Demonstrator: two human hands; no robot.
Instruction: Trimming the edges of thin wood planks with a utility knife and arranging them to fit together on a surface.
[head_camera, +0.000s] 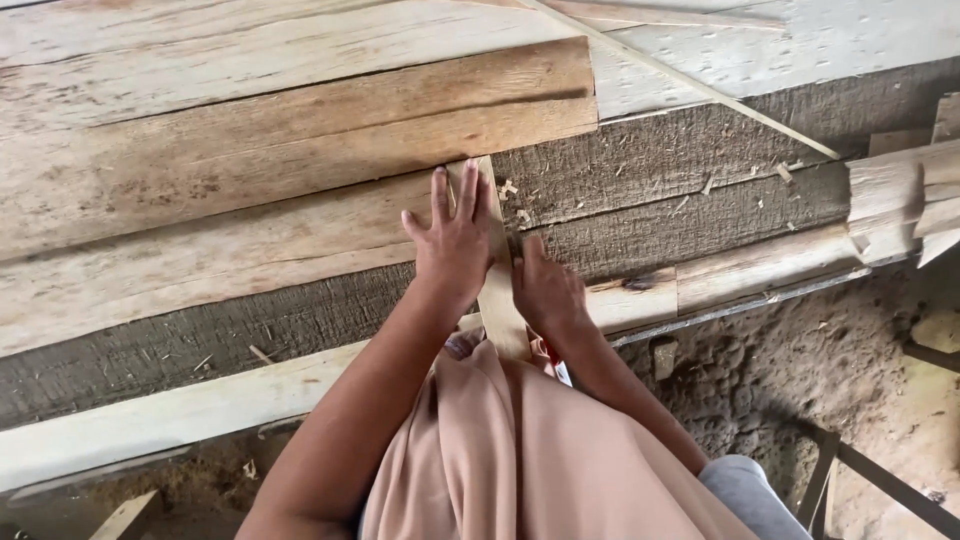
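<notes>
While the left hand (455, 235) lies flat with fingers spread on a narrow pale wooden strip (497, 285), the right hand (545, 292) rests just beside the strip's right edge, fingers curled; whether it grips anything I cannot tell. That strip runs away from the body across the rough grey wooden counter (660, 170). Its far end meets the edge of a broad reddish-brown plank (300, 130). A thin pale slat (700, 85) crosses diagonally further right. Bare counter opens rightward toward stacked pale offcuts (900, 195).
</notes>
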